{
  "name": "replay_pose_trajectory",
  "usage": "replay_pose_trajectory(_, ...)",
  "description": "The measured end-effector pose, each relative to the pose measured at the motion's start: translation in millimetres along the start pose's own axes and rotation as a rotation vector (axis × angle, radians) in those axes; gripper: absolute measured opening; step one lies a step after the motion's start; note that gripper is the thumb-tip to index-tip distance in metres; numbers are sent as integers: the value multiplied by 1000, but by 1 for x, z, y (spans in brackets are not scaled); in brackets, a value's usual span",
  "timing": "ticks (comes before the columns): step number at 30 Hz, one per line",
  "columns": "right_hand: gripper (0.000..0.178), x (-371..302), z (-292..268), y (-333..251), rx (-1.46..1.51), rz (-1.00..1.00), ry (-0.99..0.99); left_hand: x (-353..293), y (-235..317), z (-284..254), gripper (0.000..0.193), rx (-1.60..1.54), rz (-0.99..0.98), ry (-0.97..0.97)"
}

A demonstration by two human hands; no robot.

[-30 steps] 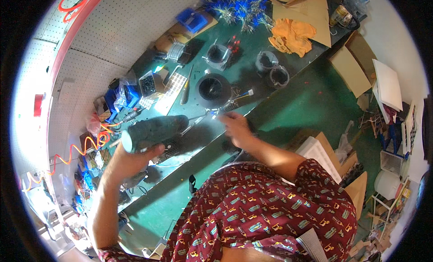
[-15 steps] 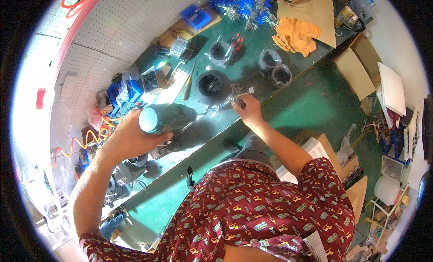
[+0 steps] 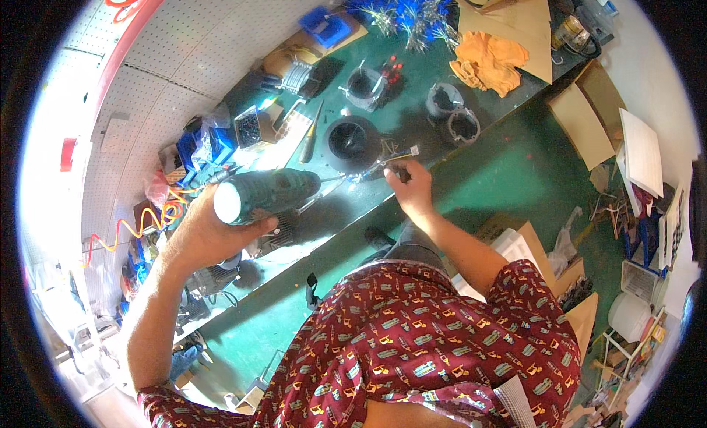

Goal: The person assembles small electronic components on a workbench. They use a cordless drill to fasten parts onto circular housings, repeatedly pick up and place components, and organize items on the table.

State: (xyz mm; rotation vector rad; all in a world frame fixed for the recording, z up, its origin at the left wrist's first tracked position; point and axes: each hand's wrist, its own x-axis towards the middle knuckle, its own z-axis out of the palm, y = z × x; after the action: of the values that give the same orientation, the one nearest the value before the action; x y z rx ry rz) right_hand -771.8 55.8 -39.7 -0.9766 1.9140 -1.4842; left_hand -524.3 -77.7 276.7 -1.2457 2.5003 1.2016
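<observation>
In my left hand (image 3: 210,229), closed around its grip, is a teal power drill (image 3: 276,192). Its thin bit reaches right, toward the small parts by my right hand (image 3: 412,189). The fingertips of that hand are pinched at the bench edge on something small and dark that I cannot make out. Just beyond lies a round black housing (image 3: 348,142) with a dark hollow centre. Several small metal pieces (image 3: 389,145) and a small white tag (image 3: 414,150) lie between the housing and my right hand. Where exactly the bit's tip ends is unclear.
A screwdriver (image 3: 311,133) lies left of the housing. Farther back are grey ring-shaped parts (image 3: 363,88), a wire spool (image 3: 298,78), blue-wired bundles (image 3: 409,16) and an orange cloth (image 3: 490,62). Motor-like parts (image 3: 213,277) and a coiled orange hose (image 3: 140,229) are at the left.
The drill has shifted slightly left and its rear end has tipped down a little. My right hand stays near the small parts, its fingers still pinched. The whole view has moved slightly.
</observation>
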Motion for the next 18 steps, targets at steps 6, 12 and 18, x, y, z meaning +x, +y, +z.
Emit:
replay_pose_trajectory(6, 22, -42, 27, -39, 910, 862, -334, -1, -1, 4, 34, -18, -1, 23)
replay_pose_trajectory(12, 19, -18, 67, -67, 1400, 1325, -305, 1, 5, 4, 36, -15, -4, -9)
replay_pose_trajectory(18, 16, -9, 81, -47, 1603, 1302, -370, -2, 2, 6, 35, -64, -47, -16)
